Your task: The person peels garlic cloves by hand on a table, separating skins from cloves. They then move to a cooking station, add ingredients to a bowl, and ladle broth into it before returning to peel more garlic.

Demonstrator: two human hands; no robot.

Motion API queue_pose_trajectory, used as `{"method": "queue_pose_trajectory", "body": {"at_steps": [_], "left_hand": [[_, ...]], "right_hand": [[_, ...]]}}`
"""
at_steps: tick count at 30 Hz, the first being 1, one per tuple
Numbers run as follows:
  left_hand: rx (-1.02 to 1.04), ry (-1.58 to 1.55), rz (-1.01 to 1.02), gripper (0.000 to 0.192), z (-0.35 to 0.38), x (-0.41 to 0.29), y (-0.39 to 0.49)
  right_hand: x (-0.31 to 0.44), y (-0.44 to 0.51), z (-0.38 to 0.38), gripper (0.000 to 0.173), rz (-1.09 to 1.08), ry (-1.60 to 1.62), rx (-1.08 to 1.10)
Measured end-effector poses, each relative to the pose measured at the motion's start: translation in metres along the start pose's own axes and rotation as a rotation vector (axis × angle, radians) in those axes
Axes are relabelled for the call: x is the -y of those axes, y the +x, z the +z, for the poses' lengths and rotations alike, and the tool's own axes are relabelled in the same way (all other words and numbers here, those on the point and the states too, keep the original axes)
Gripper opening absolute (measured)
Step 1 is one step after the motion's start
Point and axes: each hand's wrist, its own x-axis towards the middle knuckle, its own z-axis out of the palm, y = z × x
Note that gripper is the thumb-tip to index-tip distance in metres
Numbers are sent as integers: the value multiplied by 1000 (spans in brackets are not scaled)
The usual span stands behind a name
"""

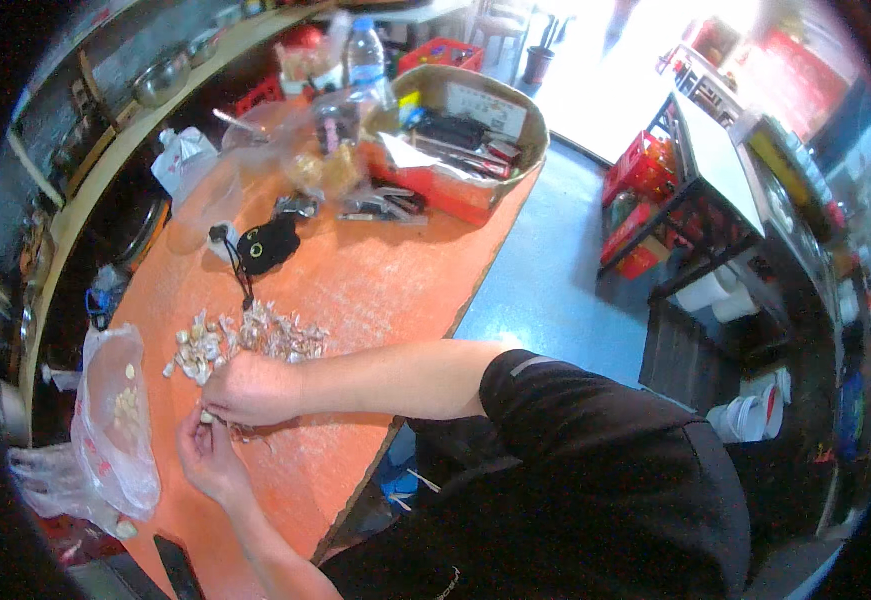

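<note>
My left hand (210,457) and my right hand (251,390) meet over the orange tabletop (375,300). Between their fingertips they pinch a small pale garlic clove (207,417). Just beyond the right hand lie unpeeled garlic cloves (199,349) and a heap of papery garlic skins (281,334). More skins show beneath the right wrist. To the left of the hands, a white translucent plastic bag (116,450) holds pale peeled cloves (127,409). Near the bag's lower end sits another garlic piece (126,529).
A black drawstring pouch (269,246) lies beyond the skins. Farther back stand a cardboard box (473,199) of mixed items, a plastic bottle (364,56) and clear bags (263,139). A dark flat object (175,566) lies at the near edge. Red crates (634,169) stand under a table at right.
</note>
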Motion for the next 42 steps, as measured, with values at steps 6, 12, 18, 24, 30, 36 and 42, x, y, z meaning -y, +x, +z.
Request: {"method": "queue_pose_trajectory", "body": {"at_steps": [6,12,18,24,30,36,42], "left_hand": [[-20,-110,-65,29,3,7,-1],[-33,-199,-128,30,7,-13,-2],[-42,-267,-142,28,6,-20,-2],[-43,-281,-132,32,3,-25,-1],[30,-431,-121,36,-7,-27,3],[5,-247,-65,33,-5,-14,0],[20,-88,91,32,3,-21,-2]], "right_hand": [[-3,-4,9,24,21,10,-106],[-6,-1,3,23,138,45,-77],[-12,0,9,19,210,22,-66],[-11,2,3,16,283,5,-27],[4,3,-20,19,-65,-408,-138],[2,1,-37,17,268,135,429],[6,3,-33,23,365,381,137]]}}
